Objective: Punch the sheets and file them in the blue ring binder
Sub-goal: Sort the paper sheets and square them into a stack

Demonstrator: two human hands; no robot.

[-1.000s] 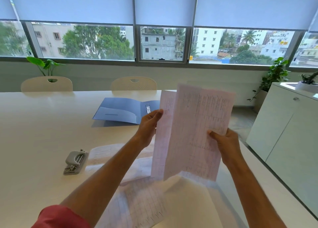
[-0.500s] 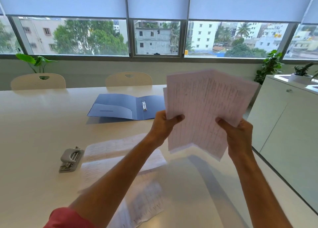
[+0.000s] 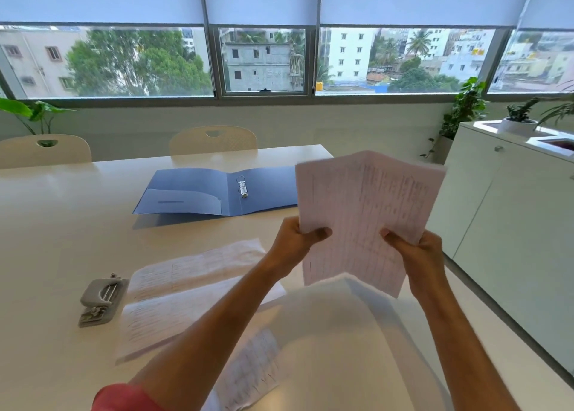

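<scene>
White table [image 3: 56,224], both hands, left [image 3: 290,239] and right [image 3: 416,249], gripping raised sheets [image 3: 366,212], open blue binder [image 3: 217,193] beyond left

The table [image 3: 62,224] looks smooth and glossy. The sheets [image 3: 363,212] are thin matt paper. The binder [image 3: 186,190] has shiny metal rings [image 3: 242,187].
</scene>
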